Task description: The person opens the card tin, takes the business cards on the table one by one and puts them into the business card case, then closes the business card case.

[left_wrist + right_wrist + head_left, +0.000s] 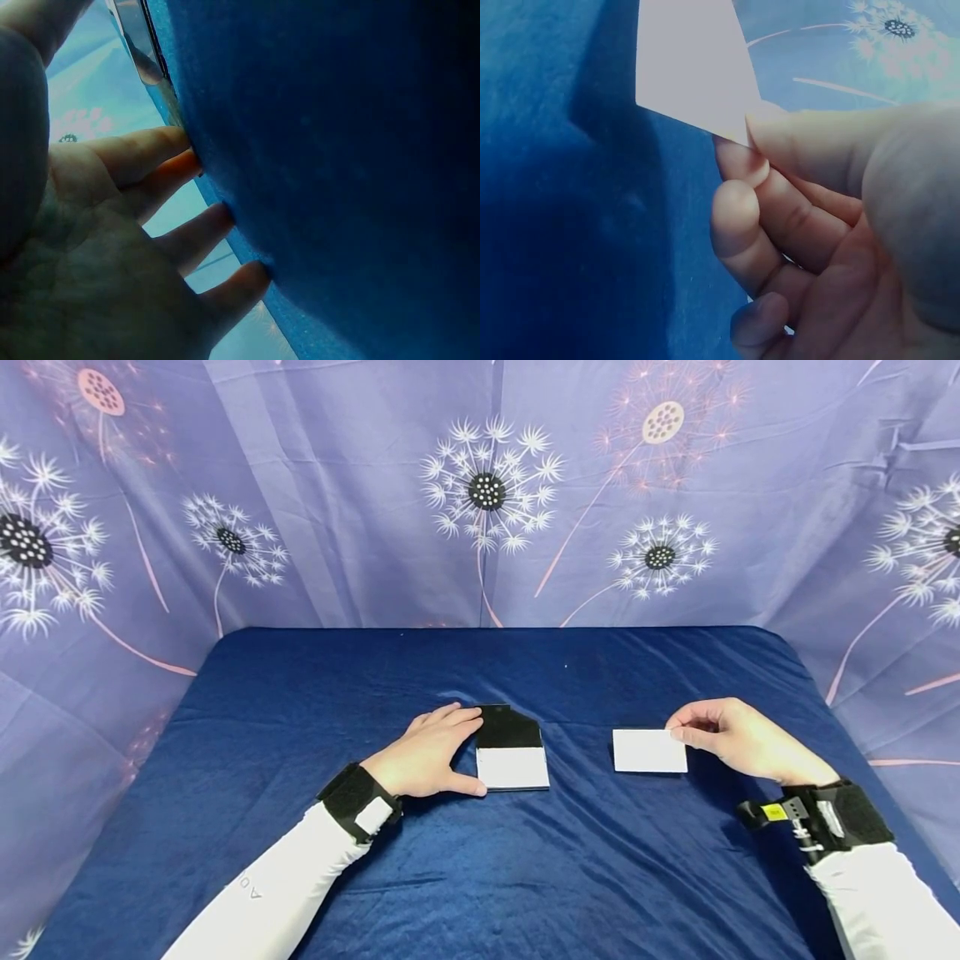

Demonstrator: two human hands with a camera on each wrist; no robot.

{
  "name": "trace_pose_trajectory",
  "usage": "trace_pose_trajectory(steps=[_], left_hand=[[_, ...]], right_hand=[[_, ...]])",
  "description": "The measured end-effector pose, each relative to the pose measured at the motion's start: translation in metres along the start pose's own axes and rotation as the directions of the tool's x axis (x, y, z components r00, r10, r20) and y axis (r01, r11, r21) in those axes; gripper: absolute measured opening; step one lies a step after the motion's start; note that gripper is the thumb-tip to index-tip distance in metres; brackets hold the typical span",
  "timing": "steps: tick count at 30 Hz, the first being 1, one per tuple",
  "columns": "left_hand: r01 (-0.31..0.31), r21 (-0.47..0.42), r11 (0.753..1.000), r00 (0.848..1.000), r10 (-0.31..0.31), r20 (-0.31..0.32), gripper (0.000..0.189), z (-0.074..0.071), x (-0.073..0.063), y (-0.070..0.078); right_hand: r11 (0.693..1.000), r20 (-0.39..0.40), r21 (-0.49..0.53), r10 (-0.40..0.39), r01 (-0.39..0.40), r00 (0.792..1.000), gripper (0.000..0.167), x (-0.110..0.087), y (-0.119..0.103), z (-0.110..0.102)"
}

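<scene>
A small card case (513,727) lies with its black lid tipped back on the cloth, and white cards (513,768) fill its front part. My left hand (429,758) rests at the case's left side, fingers spread and fairly straight, thumb by the front corner and index finger by the lid. The left wrist view shows the shiny edge of the case (141,41) past the fingertips. Off to the right, my right hand (738,739) pinches a blank white card (647,751) by its upper right corner, between thumb and index finger. The card casts a shadow on the cloth.
Dark blue cloth (465,877) with soft wrinkles covers the table. A lilac curtain printed with dandelions (345,527) hangs behind the table and along its sides. Black straps with small devices (825,818) sit on both wrists.
</scene>
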State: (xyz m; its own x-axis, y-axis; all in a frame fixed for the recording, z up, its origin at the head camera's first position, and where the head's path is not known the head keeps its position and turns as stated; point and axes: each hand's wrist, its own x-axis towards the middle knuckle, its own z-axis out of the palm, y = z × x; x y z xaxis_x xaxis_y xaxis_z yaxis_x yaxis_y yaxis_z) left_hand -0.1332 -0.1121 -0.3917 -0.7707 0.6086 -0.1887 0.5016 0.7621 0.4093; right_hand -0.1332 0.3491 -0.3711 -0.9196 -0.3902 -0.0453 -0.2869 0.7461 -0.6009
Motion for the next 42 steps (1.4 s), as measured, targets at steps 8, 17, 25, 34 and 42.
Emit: trace_pose_trajectory(steps=[8, 17, 25, 34, 42], left_hand=[[-0.003, 0.002, 1.000, 1.000, 0.003, -0.004, 0.101, 0.000, 0.000, -0.001], [-0.004, -0.001, 1.000, 1.000, 0.004, -0.001, 0.101, -0.001, 0.000, -0.001], [-0.003, -0.003, 1.000, 1.000, 0.003, 0.003, 0.101, -0.002, 0.000, 0.000], [-0.003, -0.007, 1.000, 1.000, 0.003, -0.003, 0.101, -0.002, 0.000, 0.000], [-0.003, -0.007, 1.000, 1.000, 0.003, 0.002, 0.101, -0.001, 0.000, 0.001]], right_hand=[[1.000, -0.043, 0.016, 0.008, -0.007, 0.999, 0.008, 0.010, -0.013, 0.001], [0.998, -0.080, 0.063, 0.026, -0.021, 0.996, 0.012, 0.023, -0.030, 0.003], [0.996, -0.076, 0.085, 0.004, 0.003, 0.997, 0.012, 0.038, -0.042, 0.010], [0.993, -0.074, 0.111, -0.020, 0.028, 0.997, 0.013, 0.054, -0.058, 0.018], [0.990, -0.077, 0.129, -0.039, 0.049, 0.996, 0.011, 0.070, -0.067, 0.030]])
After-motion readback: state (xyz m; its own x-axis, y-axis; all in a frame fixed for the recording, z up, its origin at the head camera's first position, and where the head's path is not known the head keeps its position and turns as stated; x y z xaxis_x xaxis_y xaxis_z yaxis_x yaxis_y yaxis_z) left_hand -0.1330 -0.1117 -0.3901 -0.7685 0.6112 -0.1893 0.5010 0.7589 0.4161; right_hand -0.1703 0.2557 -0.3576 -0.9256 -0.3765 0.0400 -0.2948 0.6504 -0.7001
